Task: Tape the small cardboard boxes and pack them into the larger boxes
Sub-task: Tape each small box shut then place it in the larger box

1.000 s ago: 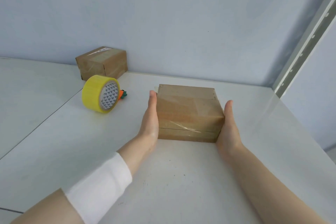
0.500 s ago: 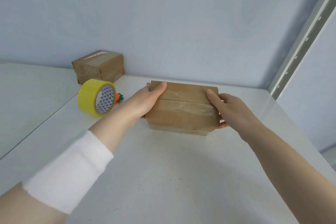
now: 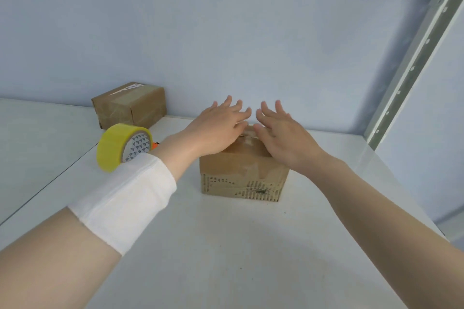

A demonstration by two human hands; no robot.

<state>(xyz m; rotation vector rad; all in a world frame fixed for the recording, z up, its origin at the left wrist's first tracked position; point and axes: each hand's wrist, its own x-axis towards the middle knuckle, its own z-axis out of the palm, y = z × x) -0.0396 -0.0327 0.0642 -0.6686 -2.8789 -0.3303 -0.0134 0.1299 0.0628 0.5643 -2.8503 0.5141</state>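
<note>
A small brown cardboard box (image 3: 242, 178) stands on the white table (image 3: 226, 246), its taped seam on top and a torn, ribbed strip along the bottom of its near face. My left hand (image 3: 221, 128) lies flat on the left part of the box top, fingers straight and spread. My right hand (image 3: 283, 138) lies flat on the right part in the same way, its fingertips past the far edge. A yellow tape roll (image 3: 123, 145) stands on edge to the left. A second taped brown box (image 3: 129, 104) sits by the wall at the back left.
A small orange object (image 3: 155, 145) peeks out behind the tape roll. A blue wall closes the back. A grey perforated metal post (image 3: 411, 68) rises at the right. A table seam (image 3: 50, 183) runs along the left.
The box has been turned over from lying flat to standing taller. Both hands moved from gripping its sides to lying flat on its top.
</note>
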